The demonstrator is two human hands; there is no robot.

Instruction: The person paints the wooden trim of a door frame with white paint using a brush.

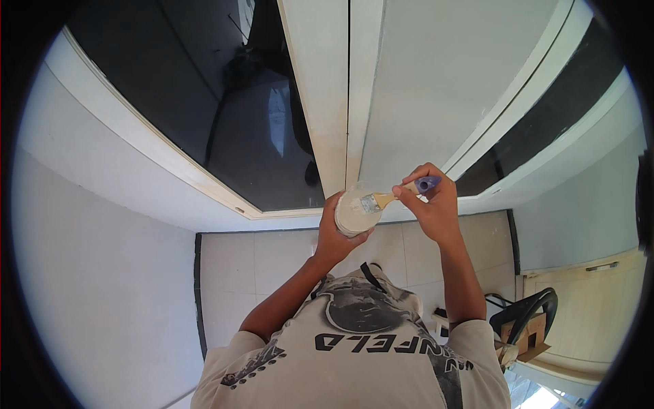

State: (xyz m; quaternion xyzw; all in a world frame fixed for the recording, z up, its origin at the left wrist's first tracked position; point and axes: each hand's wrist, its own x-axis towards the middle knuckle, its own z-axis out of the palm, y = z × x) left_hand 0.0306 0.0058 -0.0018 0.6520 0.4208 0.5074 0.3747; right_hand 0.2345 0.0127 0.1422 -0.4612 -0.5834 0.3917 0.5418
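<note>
Left hand (334,235): fingers wrapped around a small round tub (354,211), held up in front of the chest, open top facing the camera.
Tub: holds pale cream paint; it is in the air, resting on nothing, just below the foot of the white frame (337,102).
Right hand (432,201): fingers clenched on the handle of a brush (392,195), purple handle end poking out past the knuckles.
Brush: lies nearly level, bristles over the tub's mouth and touching the paint; wooden handle runs right into the fist.
Frame: 2 white uprights side by side, dark glass (225,102) to the left, a pale panel (443,82) to the right.
Floor (272,259): light tiles under the arms.
Lower right: a black chair (528,313) with a cardboard piece (528,341) against it.
</note>
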